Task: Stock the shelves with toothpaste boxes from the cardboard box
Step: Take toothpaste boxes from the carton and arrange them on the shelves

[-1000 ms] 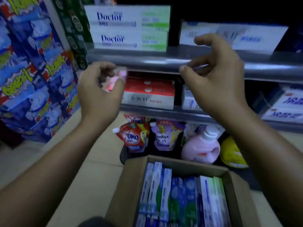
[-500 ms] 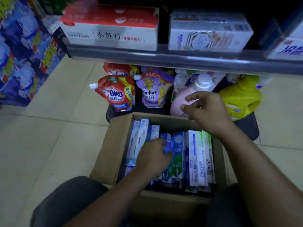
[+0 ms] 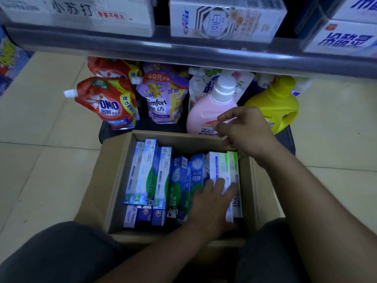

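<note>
Far left edge: stacked blue packages (image 3: 8, 58), partly cut off by the frame. Pale floor tiles (image 3: 40, 160) run beneath.

Far side, across the full width: a grey shelf rail (image 3: 183, 52). Standing on it, from the left, are a white carton with black and red characters (image 3: 91, 15), a Crest carton (image 3: 224, 17), and a white carton with blue characters (image 3: 342, 37).

Below the rail, on the floor level, left to right: a red OMO pouch (image 3: 106, 103), a purple Comfort pouch (image 3: 163, 97), a pink bottle with a white cap (image 3: 206, 111), and a yellow jug (image 3: 275, 103).

Near centre: an open cardboard box (image 3: 114, 170) sits between the person's knees in dark trousers (image 3: 61, 252). The toothpaste boxes are inside it, standing on edge in rows. The left rows are blue-and-white toothpaste boxes (image 3: 142, 172), the middle ones green-and-blue Darlie boxes (image 3: 177, 180), and the right ones white-and-green boxes (image 3: 228, 166).

Left hand (image 3: 212, 201): reaches into the box, fingers extended and lying on the top edges of the white-and-green boxes at the right side. No box is lifted. The thumb is not visible, so no grip can be confirmed.

Right hand (image 3: 244, 129): over the far right corner of the cardboard box, in front of the pink bottle. Its fingers are loosely curled and hold nothing. Whether it touches the box rim cannot be told.
</note>
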Tool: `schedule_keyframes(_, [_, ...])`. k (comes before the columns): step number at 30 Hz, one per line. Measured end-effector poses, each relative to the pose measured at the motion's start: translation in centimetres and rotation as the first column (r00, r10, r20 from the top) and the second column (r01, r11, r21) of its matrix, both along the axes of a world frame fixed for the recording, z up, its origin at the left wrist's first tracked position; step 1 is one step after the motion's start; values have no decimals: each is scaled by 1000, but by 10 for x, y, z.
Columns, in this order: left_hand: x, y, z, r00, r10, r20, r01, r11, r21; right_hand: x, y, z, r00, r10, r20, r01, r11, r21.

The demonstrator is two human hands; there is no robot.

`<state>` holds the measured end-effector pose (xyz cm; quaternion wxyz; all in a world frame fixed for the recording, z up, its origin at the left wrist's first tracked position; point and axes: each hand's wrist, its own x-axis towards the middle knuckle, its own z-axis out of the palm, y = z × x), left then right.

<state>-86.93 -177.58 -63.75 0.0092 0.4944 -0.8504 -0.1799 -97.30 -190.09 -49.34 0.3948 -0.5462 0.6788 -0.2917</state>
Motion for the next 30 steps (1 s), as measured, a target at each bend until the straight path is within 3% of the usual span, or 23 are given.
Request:
schedule_keyframes(3, [-7, -6, 0, 974, -169, 152, 182, 981, -74, -2, 0, -2, 1000, -7, 13, 7, 1000, -3])
schedule_keyframes(8, [0, -7, 1, 972, -194, 133, 209, 972, -106, -10, 2, -2, 999, -20, 46, 20, 1000, 2])
schedule_keyframes(11, [9, -9, 9, 971, -173, 164, 180, 983, -29, -15, 1, 0, 995, -59, 76, 59, 998, -6])
schedule_keyframes(13, [16, -11, 16, 990, -104, 100, 104, 995, 4, -16, 2, 1, 994, -73, 86, 74, 997, -15])
schedule_keyframes(16, [28, -10, 40, 977, 133, -168, -104, 979, 175, -17, 2, 2, 992, -84, 95, 85, 996, -10])
schedule_keyframes(20, [49, -21, 69, 784, 462, -415, -280, 859, 429, -20, 3, 5, 988, -98, 119, 99, 995, 0])
schedule_keyframes(24, [80, -42, 101, 397, 708, -584, -318, 703, 636, -29, 4, 10, 976, -167, 137, 172, 985, -24])
schedule_keyframes(26, [91, -48, 115, 207, 708, -675, -230, 706, 670, -30, 6, 15, 966, -202, 160, 208, 978, -20])
schedule_keyframes(30, [109, -51, 134, 58, 641, -766, -100, 767, 634, -27, 13, 22, 974, -150, 169, 140, 988, 71])
